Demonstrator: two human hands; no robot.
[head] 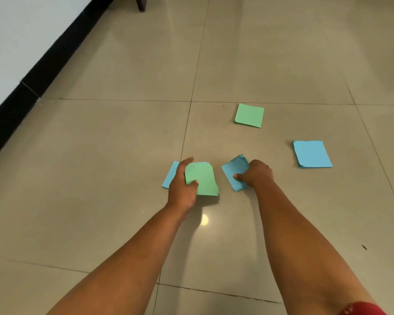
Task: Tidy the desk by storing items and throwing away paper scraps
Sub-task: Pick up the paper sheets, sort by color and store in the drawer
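Observation:
On the beige tiled floor (123,137), my left hand (182,185) grips a small stack of green paper squares (203,179), thumb on top. Under that hand lies a blue paper (170,176), partly hidden. My right hand (256,173) pinches another blue paper stack (233,170), its far corner curled up. A separate green paper stack (249,115) lies flat farther away. A further blue stack (312,154) lies to the right.
A white wall with a black skirting board (32,85) runs along the left. A dark furniture leg (141,3) stands at the top. A red sleeve edge (362,309) shows at the bottom right.

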